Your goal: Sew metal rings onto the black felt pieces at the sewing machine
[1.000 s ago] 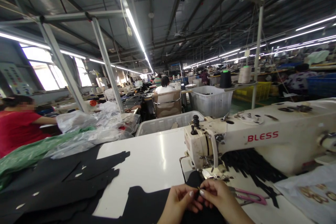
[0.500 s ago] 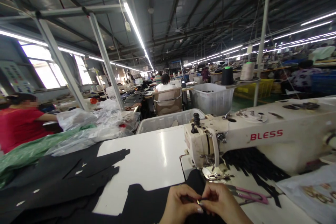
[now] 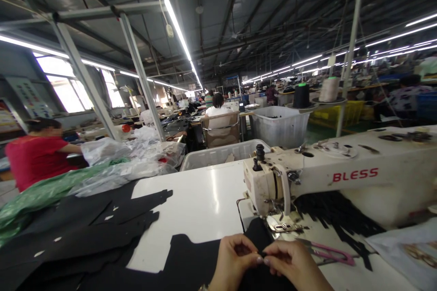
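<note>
The gold bit (image 3: 256, 252), plainer half a second ago, now nearly vanishes between the tightly pinched fingertips of left hand (image 3: 235, 259) and right hand (image 3: 290, 259), over black cloth (image 3: 262, 233), so the fine handling seems unfinished

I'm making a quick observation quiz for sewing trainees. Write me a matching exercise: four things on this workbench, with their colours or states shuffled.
1. Fabric beside the left hand
2. Right hand
3. Looped tool
4. Sewing machine

A. pink
B. off-white, with red lettering
C. black
D. fingers bent, close to the other hand

Pairs: 1-C, 2-D, 3-A, 4-B
</note>
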`<state>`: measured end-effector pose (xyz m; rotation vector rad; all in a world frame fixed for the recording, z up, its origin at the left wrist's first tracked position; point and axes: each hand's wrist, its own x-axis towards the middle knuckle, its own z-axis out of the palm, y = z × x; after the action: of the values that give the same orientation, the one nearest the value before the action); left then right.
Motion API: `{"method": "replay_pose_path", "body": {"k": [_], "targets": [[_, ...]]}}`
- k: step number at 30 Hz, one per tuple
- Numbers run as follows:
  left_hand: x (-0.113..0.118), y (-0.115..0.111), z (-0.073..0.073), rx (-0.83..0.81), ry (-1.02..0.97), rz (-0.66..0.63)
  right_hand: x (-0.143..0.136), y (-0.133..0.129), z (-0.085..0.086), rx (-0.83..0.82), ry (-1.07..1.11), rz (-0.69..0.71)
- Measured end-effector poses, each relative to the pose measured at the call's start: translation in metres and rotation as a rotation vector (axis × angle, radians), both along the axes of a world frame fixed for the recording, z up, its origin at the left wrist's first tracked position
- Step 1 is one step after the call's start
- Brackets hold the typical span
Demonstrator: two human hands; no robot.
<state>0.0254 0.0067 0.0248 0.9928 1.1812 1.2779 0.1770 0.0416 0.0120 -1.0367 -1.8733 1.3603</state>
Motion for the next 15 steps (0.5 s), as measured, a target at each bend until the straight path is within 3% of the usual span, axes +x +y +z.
{"method": "replay_pose_path", "body": {"k": [4,10,15], "targets": [[-0.002,0.0,-0.003,0.015,0.051,0.008,0.001,-0.003,0.004,0.041,-0.019,0.007],[-0.003,0.0,-0.014,0.212,0.115,0.007,0.0,-0.009,0.012,0.099,-0.031,0.008],[-0.003,0.0,-0.018,0.172,0.067,0.008,0.0,-0.012,0.015,0.191,-0.125,-0.018]]}}
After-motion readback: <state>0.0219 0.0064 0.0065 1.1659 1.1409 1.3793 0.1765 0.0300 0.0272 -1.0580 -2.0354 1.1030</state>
